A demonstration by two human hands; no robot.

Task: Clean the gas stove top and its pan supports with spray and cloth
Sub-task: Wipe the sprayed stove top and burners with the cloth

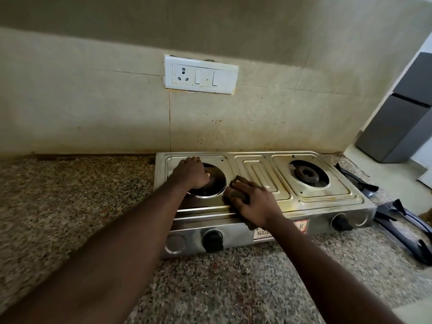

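A two-burner steel gas stove (261,174) stands on the granite counter against the wall. My left hand (190,173) reaches into the left burner well, its fingers curled round the left burner (211,181). My right hand (253,203) grips a dark cloth (236,191) and presses it onto the stove top just right of that well. The right burner (308,175) sits bare, with no pan support on it. Two dark pan supports (402,226) lie on the counter to the right of the stove. No spray bottle is in view.
The speckled granite counter (77,202) stretches left and in front of the stove. A switch and socket plate (201,74) is on the stained tiled wall above. A grey fridge (402,115) stands at the far right. Two black knobs (212,239) face the front.
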